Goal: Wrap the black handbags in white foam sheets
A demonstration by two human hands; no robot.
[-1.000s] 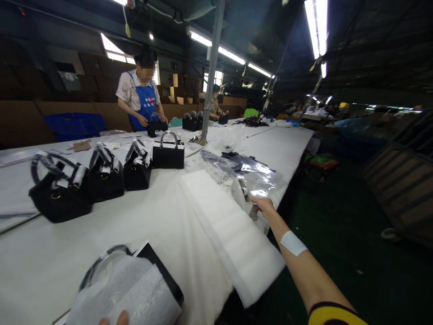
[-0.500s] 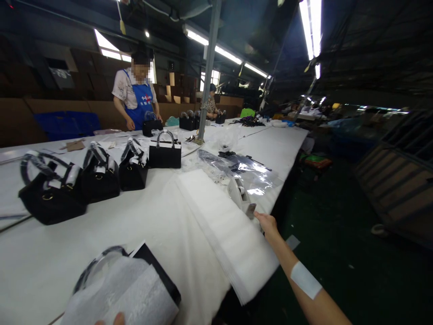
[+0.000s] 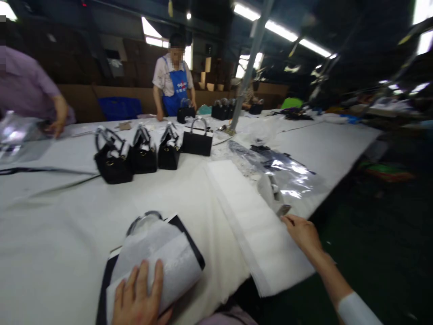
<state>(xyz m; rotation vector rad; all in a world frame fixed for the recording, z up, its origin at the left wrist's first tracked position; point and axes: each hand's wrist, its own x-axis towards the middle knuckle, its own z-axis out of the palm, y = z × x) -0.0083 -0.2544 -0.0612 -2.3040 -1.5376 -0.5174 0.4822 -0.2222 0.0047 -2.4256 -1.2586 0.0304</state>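
As the view is swinging leftward, more of the left hand (image 3: 140, 289) is now showing: palm down, fingers apart and unclenched, it is pressing on the white paper (image 3: 169, 253) over the black bag (image 3: 193, 246), which is lying by the near edge of the table (image 3: 61, 248); that seems to be steadying the wrapping. Foam sheets (image 3: 250, 225) are overhanging the near right corner. Beside them, at the right edge, the right hand (image 3: 302, 232) is stretching forward, fingertips bunching against the dispenser (image 3: 267, 189); blur is making it impossible to tell whether they are pinching anything.

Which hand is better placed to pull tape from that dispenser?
Probably the right hand: it is right by the tape dispenser, while the left hand rests on the white-wrapped bag.
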